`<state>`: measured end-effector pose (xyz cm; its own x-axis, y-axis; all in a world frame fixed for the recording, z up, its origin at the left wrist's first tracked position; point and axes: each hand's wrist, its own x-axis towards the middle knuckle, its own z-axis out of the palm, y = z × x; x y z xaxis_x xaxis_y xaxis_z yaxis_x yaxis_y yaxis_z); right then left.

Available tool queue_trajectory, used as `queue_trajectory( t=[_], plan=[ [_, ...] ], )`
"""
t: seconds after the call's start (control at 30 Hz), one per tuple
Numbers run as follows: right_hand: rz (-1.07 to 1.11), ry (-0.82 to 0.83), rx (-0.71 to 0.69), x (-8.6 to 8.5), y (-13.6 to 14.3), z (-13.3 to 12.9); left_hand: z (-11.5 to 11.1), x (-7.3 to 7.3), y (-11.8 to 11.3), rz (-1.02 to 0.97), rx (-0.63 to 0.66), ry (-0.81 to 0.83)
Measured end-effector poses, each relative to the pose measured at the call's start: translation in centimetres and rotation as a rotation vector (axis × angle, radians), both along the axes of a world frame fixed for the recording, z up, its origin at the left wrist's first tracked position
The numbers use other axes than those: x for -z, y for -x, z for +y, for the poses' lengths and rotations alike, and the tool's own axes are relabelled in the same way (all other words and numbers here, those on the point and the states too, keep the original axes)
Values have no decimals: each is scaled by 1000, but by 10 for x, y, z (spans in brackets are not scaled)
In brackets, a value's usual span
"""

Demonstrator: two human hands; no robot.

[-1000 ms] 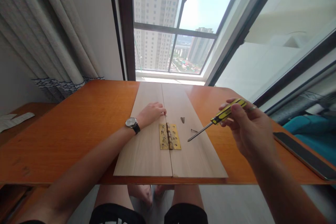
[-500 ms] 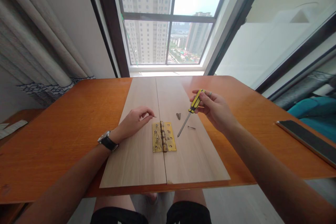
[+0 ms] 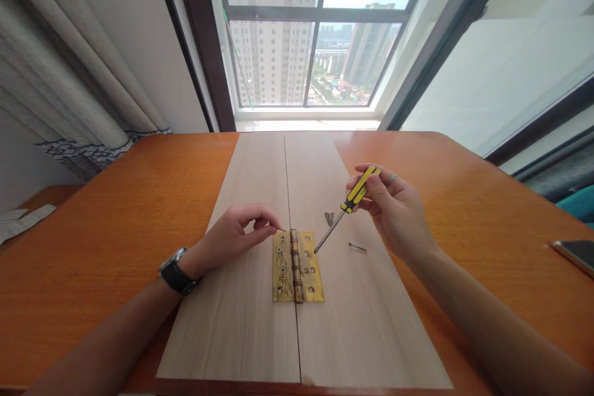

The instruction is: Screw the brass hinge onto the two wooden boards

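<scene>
A worn brass hinge (image 3: 307,288) lies unfolded across the seam between two pale wooden boards (image 3: 250,340). Its left leaf carries screw heads in some holes, while the right leaf has bare holes. My left hand (image 3: 248,229) pinches a small screw (image 3: 283,230) by the upper left corner of the hinge, most of it hidden by the fingers. My right hand (image 3: 394,210) grips a screwdriver (image 3: 356,190) by its yellow and black handle. The shaft slants down left, its tip over or near the right leaf's edge; contact cannot be made out.
A pair of screws (image 3: 329,218) and a single screw (image 3: 357,247) lie on the right board. The boards rest on an orange-brown wooden table (image 3: 93,247). A dark flat device (image 3: 575,252) sits at the far right, a window (image 3: 315,62) beyond the table.
My view has tilted down and come closer to the boards. The screw in my left hand is nearer the hinge's upper left corner, and the screwdriver tip is nearer the right leaf.
</scene>
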<state>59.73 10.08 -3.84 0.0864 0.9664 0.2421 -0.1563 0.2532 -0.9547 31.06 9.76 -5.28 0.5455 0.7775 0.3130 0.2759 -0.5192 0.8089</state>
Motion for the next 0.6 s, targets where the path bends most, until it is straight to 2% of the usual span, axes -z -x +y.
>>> queue_trajectory(
  t=[0.13,0.27,0.6],
  plan=[
    [-30,-37,88,3,0,1,2,-2,1,-80,17,5],
    [-50,-58,145,6,-1,-1,2,-2,1,-53,43,25],
    [-138,-127,46,0,2,-9,5,5,2,21,23,3]
  ],
)
